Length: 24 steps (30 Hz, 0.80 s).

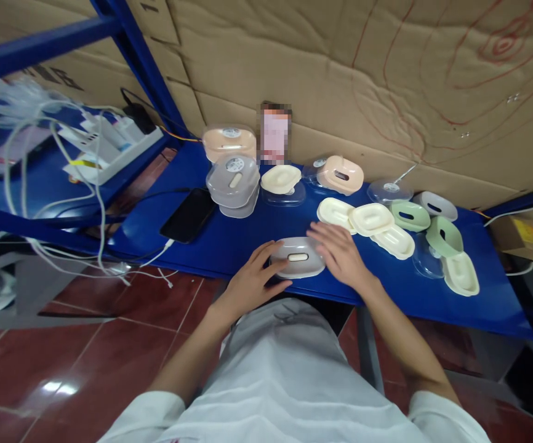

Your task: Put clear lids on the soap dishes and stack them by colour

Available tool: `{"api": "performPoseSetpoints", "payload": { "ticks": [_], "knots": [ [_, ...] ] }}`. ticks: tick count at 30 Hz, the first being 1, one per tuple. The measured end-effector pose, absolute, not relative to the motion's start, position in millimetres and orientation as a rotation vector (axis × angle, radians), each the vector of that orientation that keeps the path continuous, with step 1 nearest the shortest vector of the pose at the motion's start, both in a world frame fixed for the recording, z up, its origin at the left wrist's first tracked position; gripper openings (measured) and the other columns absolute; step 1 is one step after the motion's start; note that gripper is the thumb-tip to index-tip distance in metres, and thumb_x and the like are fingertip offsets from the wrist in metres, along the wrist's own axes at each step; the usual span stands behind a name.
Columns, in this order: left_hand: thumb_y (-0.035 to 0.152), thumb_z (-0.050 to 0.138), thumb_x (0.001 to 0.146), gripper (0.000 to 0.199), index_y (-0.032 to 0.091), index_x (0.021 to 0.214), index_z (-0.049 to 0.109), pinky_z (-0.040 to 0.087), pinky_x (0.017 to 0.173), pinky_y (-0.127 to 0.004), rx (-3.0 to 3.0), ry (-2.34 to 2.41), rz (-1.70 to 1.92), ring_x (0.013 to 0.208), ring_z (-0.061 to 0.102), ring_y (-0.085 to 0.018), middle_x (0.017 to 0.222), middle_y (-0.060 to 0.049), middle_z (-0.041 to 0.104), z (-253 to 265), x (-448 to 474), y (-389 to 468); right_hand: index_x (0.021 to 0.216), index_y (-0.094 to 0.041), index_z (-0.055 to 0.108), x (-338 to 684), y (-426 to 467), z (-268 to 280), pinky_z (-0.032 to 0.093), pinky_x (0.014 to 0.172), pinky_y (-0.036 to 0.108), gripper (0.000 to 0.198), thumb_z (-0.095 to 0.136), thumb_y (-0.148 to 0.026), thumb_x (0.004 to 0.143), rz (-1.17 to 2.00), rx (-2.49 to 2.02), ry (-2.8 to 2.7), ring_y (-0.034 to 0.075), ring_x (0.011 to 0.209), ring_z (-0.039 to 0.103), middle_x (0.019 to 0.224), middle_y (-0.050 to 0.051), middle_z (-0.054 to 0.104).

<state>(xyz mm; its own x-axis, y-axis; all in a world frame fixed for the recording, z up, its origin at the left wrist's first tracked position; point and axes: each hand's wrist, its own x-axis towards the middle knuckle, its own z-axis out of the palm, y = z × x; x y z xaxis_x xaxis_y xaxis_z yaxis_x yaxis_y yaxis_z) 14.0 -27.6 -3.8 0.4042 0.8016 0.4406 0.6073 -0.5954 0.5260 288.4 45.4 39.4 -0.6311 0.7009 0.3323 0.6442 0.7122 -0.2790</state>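
A grey oval plastic box with a slot in its top sits near the front edge of the blue table; a white, pill-shaped piece shows in the slot. My left hand is around the box's left end, its fingers over the top and its thumb at the near side. At the right end, my right hand rests with fingers stretched out along the far corner and side. Just beyond it lie several cream oval trays, partly overlapping. The undersides of both hands are hidden.
Stacked grey boxes, a peach box and a black phone stand left. Green covers, a peach cover and clear shells lie right. Cables hang by a power strip; cardboard backs the blue table.
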Motion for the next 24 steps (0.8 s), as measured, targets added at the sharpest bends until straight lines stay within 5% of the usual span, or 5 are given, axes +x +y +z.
{"api": "performPoseSetpoints", "payload": {
  "ticks": [6,10,15,21,24],
  "knots": [
    [0.026,0.074,0.097,0.031,0.024,0.128,0.07,0.052,0.122,-0.054,2.297,1.253,1.042,0.152,0.052,-0.034,0.161,-0.017,0.05,4,5,-33,0.164,-0.016,0.044,260,139,40,0.037,0.127,0.062,0.055,0.045,-0.036,0.113,0.176,-1.108,-2.609,0.035,0.157,0.045,0.164,0.019,0.053],
    [0.031,0.072,0.098,0.027,0.024,0.125,0.071,0.053,0.122,-0.053,2.221,1.295,0.928,0.153,0.052,-0.035,0.168,-0.016,0.043,8,-14,-36,0.153,-0.015,0.057,259,131,31,0.036,0.127,0.065,0.055,0.066,-0.04,0.105,0.05,-1.031,-2.671,0.038,0.141,0.058,0.135,0.02,0.069],
    [0.035,0.073,0.098,0.03,0.027,0.127,0.07,0.051,0.124,-0.052,2.14,1.323,0.853,0.154,0.051,-0.033,0.169,-0.012,0.044,8,-28,-36,0.14,-0.021,0.065,283,95,30,0.044,0.124,0.061,0.038,0.064,-0.037,0.106,0.194,-1.023,-2.572,0.037,0.154,0.048,0.148,0.017,0.062],
    [0.035,0.086,0.089,0.093,0.033,0.165,0.033,0.043,0.129,-0.055,1.96,1.363,0.92,0.156,0.048,-0.033,0.17,-0.015,0.043,3,-18,-31,0.151,-0.029,0.056,294,56,50,0.055,0.117,0.049,0.041,0.053,-0.04,0.112,0.625,-1.036,-2.32,0.026,0.138,0.065,0.148,0.01,0.068],
    [0.038,0.09,0.086,0.109,0.035,0.171,0.021,0.041,0.13,-0.054,1.923,1.321,0.941,0.159,0.043,-0.034,0.174,-0.017,0.035,1,-12,-28,0.157,-0.029,0.052,286,30,52,0.05,0.123,0.049,0.043,0.047,-0.033,0.114,0.675,-0.909,-2.413,0.023,0.142,0.063,0.152,0.009,0.066]
  ]
}}
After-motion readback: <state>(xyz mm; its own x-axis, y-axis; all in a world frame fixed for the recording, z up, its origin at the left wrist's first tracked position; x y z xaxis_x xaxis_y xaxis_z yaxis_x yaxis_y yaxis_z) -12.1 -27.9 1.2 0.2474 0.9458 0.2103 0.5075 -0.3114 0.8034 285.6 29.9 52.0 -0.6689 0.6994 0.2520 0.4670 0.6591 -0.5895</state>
